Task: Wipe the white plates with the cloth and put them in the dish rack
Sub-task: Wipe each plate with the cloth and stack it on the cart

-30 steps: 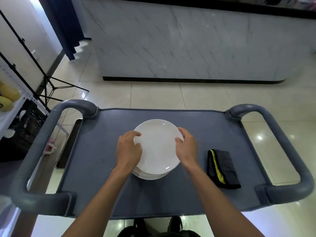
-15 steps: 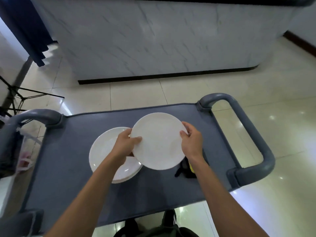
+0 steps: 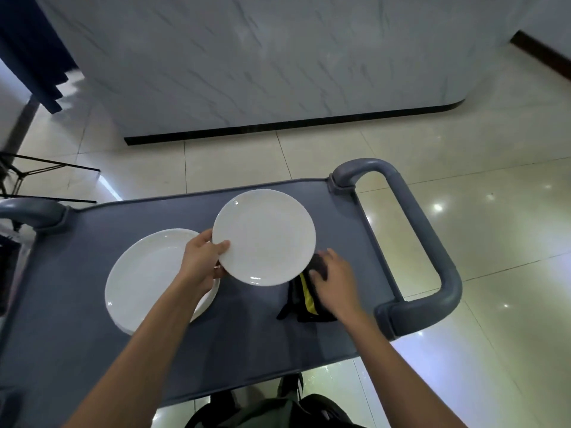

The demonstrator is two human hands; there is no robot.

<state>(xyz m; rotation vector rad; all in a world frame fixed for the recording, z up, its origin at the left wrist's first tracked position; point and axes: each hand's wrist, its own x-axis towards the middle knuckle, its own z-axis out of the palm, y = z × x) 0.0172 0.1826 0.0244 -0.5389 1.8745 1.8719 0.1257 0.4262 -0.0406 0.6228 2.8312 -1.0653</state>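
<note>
My left hand grips the left rim of a white plate and holds it above the grey cart top. Left of it, a stack of white plates rests on the cart, partly hidden by my left forearm. My right hand lies on the black and yellow cloth, fingers curled over its far end, just under the raised plate's right edge. No dish rack is in view.
The cart has a thick grey handle on the right and another at the left edge. A marble counter front stands beyond it on the tiled floor. Black tripod legs stand at the left.
My right hand let go of the plate's right rim and dropped onto the cloth. My left hand alone now holds the plate, further right of the stack. The view swung right.
</note>
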